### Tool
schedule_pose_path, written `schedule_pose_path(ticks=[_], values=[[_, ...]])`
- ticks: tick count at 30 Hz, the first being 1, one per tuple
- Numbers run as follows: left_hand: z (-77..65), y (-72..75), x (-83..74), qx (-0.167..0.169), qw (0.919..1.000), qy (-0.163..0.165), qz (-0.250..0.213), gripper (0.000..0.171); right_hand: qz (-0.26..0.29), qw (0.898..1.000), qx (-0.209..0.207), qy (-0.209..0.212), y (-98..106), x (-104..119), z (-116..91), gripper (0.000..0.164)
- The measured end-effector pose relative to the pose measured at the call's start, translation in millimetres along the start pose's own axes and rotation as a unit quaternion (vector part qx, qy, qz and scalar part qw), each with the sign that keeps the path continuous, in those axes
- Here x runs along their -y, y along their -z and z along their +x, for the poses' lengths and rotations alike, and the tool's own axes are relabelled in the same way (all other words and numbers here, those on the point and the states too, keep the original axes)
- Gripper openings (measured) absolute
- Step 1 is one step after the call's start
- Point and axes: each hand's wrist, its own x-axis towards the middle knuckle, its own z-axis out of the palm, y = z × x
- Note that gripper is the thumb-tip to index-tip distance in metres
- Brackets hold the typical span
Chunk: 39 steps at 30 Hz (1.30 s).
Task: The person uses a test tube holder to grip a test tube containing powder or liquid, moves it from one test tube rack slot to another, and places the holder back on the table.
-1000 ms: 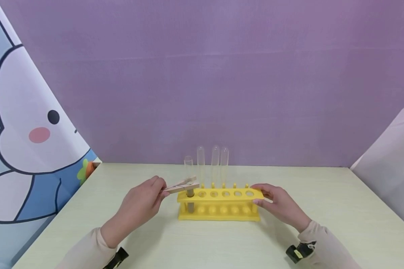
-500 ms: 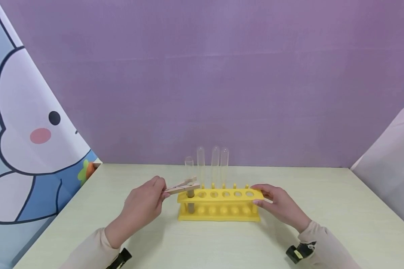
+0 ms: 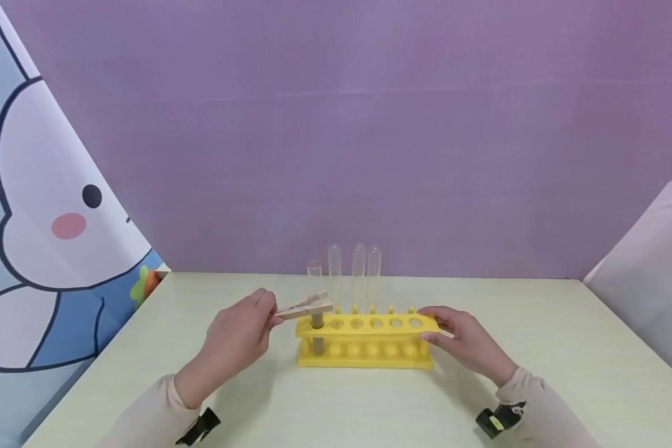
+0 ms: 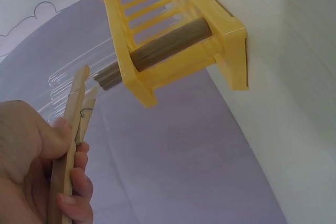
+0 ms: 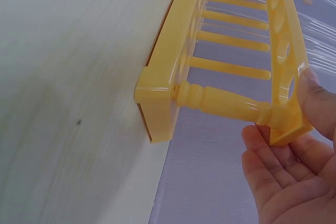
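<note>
My left hand (image 3: 235, 345) holds a wooden test tube clamp (image 3: 305, 312) by its handle, with the thumb along it in the left wrist view. The clamp's jaws lie on either side of a test tube (image 3: 318, 346) near the rack's top; whether they press on the glass I cannot tell. This tube stands upright in the leftmost hole, dark grey matter in its lower part, clear glass above. My right hand (image 3: 467, 342) grips the right end of the yellow test tube rack (image 3: 369, 333), thumb in front and fingers behind in the right wrist view. The rack stands on the table.
Behind the rack's holes, several pegs (image 3: 391, 310) line its back edge. Three clear test tubes (image 3: 359, 267) are upside down on some of them, close to the clamp. A pale table (image 3: 369, 404) ends at a purple backdrop (image 3: 369, 137); a cartoon-printed panel (image 3: 39, 186) borders the left.
My left hand and the clamp have shifted very slightly right and up, and the filled tube's top has moved slightly right. The right hand and the rack look nearly unmoved.
</note>
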Motion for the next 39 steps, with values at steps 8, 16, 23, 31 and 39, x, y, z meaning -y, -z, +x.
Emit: schedule_pose_path(ticks=[8,16,23,31,39], values=[[5.5,7.7,0.8,-0.010,0.9999,-0.001,0.002,0.024,0.001,1.000,-0.001,0.000,-0.1,-0.1,0.4,0.039],[11.7,17.7,-0.7,-0.006,0.9999,0.008,-0.005,0.023,0.003,1.000,-0.002,0.005,-0.2,0.0,0.0,0.038],[16.8,28.1,-2.5,-0.005,0.9998,0.016,-0.013,0.022,-0.001,1.000,-0.003,0.004,0.7,0.4,0.3,0.038],[21.4,38.3,-4.2,-0.017,0.9996,0.015,-0.015,0.022,0.008,1.000,-0.001,0.002,1.0,-0.6,-0.3,0.039],[25.1,45.0,-3.6,-0.029,0.9994,0.010,-0.012,0.020,0.005,1.000,-0.001,0.008,0.5,0.5,-0.2,0.038]])
